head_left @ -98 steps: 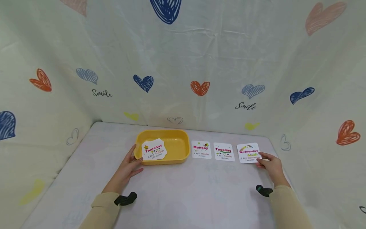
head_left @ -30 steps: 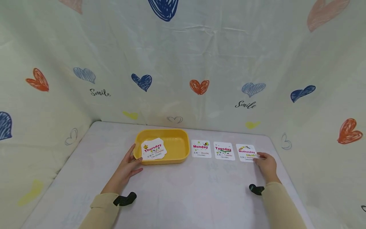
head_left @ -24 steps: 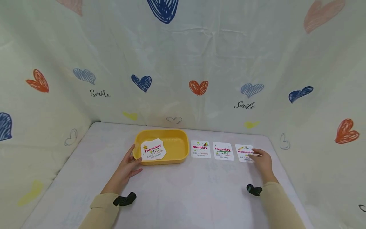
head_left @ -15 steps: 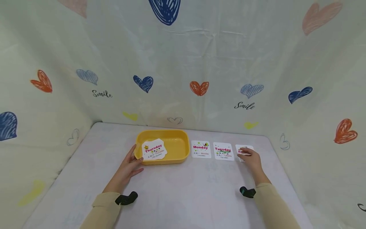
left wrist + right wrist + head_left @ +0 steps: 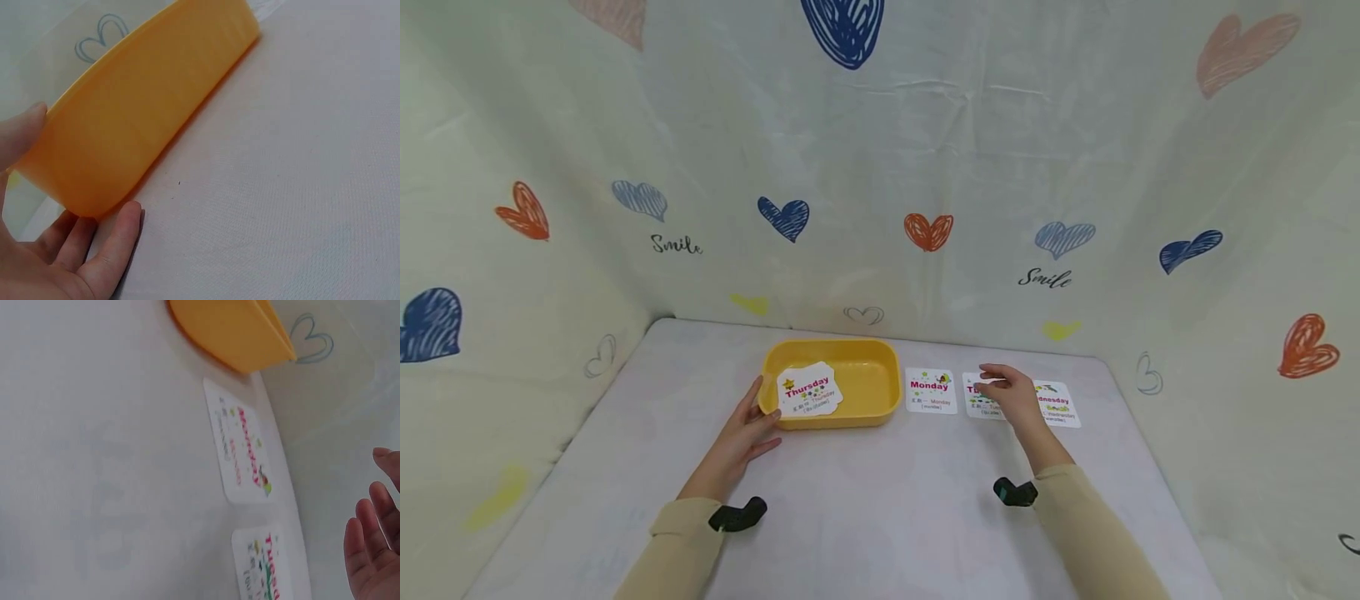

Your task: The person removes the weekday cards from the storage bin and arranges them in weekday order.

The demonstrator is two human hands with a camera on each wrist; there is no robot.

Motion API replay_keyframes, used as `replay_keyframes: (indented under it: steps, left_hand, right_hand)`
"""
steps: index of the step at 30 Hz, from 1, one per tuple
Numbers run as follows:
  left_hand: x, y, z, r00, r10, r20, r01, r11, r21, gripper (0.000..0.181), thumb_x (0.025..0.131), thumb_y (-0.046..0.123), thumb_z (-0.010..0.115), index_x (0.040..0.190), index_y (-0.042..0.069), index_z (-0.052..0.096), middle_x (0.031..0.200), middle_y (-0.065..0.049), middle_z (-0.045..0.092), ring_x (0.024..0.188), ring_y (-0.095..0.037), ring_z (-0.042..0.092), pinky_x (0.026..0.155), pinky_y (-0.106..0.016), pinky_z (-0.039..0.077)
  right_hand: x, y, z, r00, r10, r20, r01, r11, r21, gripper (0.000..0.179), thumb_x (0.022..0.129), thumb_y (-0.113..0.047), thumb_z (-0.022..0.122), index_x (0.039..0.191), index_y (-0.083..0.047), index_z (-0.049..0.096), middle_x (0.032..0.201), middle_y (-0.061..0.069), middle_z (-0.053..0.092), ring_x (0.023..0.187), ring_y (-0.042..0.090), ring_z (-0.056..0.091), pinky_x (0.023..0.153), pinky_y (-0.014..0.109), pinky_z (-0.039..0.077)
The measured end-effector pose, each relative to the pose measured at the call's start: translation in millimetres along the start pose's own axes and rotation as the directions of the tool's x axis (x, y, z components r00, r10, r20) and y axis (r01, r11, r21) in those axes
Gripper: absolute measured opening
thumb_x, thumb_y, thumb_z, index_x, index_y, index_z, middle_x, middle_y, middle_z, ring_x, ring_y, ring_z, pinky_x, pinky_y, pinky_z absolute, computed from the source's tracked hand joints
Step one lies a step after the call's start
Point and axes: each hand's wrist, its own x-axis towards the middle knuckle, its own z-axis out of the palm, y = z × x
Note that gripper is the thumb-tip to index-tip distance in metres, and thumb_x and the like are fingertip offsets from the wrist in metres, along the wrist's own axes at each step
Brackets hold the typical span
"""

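Observation:
My left hand (image 5: 737, 440) grips the left front corner of the yellow tray (image 5: 872, 387). In the left wrist view the thumb lies at the tray's rim and the fingertips (image 5: 128, 212) are at its base. A stack of white cards, Thursday card (image 5: 808, 387) on top, lies inside on the left. Right of the tray stand the Monday card (image 5: 931, 392), Tuesday card (image 5: 980, 407) and Wednesday card (image 5: 1062, 406) in a row. My right hand (image 5: 1018, 404) holds nothing and hovers over the Tuesday card, partly hiding it and the Wednesday card's left edge. Its fingers are relaxed in the right wrist view.
The white-covered table (image 5: 880, 517) ends at a back edge just behind the tray and cards. A pale curtain (image 5: 850, 150) printed with hearts hangs around the back and sides. Dark straps with small cameras (image 5: 739, 515) sit on both wrists.
My right hand set the Wednesday card down at the row's right end, let go, and moved left over the Tuesday card. The left hand stays at the tray.

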Motion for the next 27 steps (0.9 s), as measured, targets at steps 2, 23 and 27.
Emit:
replay_keyframes:
  steps: [2,23,27]
  left_hand:
    - [0.5,0.0,-0.5,1.0,0.005,0.003,-0.005,1.0,0.002,0.082,0.096,0.016,0.062,0.154,0.046,0.012,0.152,-0.019,0.025,0.128,-0.036,0.042,0.09,-0.042,0.053]
    - [1.4,0.2,-3.0,0.999,0.032,0.032,-0.032,0.999,0.004,0.083,0.096,0.011,0.061,0.156,0.042,0.011,0.15,-0.02,0.026,0.125,-0.036,0.044,0.09,-0.045,0.053]
    - [0.2,-0.2,-2.5,0.999,0.033,0.029,-0.033,0.999,0.004,0.083,0.096,0.011,0.06,0.156,0.042,0.011,0.15,-0.02,0.026,0.126,-0.037,0.044,0.09,-0.045,0.053]
  right_hand:
    - [-1.2,-10.7,7.7,1.0,-0.026,0.015,0.025,0.999,0.025,0.042,0.088,-0.009,0.072,0.129,-0.003,0.061,0.12,0.018,0.061,0.098,0.026,0.056,0.083,0.036,0.052]
    - [-15.8,-74.8,103.1,0.969,-0.175,0.176,0.147,0.976,0.16,0.036,0.083,-0.006,0.077,0.117,-0.003,0.068,0.106,0.007,0.067,0.09,0.021,0.059,0.075,0.023,0.053]
    - [-18.2,-76.0,119.4,0.968,-0.16,0.191,0.125,0.975,0.181,0.037,0.082,-0.006,0.078,0.118,-0.003,0.068,0.105,0.006,0.066,0.089,0.021,0.059,0.075,0.023,0.054]
